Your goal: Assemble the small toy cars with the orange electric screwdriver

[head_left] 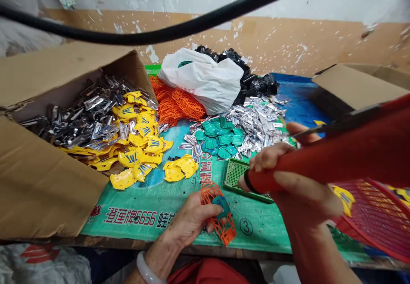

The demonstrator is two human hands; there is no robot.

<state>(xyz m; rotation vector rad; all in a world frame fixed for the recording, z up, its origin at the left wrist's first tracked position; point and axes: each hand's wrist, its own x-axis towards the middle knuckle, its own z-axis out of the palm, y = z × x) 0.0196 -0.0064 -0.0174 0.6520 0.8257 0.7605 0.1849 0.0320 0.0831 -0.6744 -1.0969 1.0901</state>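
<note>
Currently, head view: the left hand [194,218] is pinching a small orange plastic lattice frame [229,234], thumb pressing on the rounded blue-green plastic piece [222,207] sitting in it, fingers curling underneath; grip is closing firmly, no gap showing. Frame is tilting just above the green printed plastic sheet [262,241], near the table's front edge. Right hand [310,194] is wrapping around a long red handheld tool [355,151] with a black end ring, fingers and thumb curling round its body; working tip is hiding, so can't tell what it's touching. Shallow green perforated plastic tray [235,175] is lying just beyond the frame, partly under the tool's end. Behind, glossy teal plastic shells [222,134] are lying beside a heap of shiny silver strips [256,119]; orange lattice pieces [179,106] are piling against a white plastic bag [205,81]. Left side: yellow plastic shells [147,147] are spilling from a brown cardboard box [41,185]. Right side: a red mesh plastic basket [381,224] is sitting below the tool.
</note>
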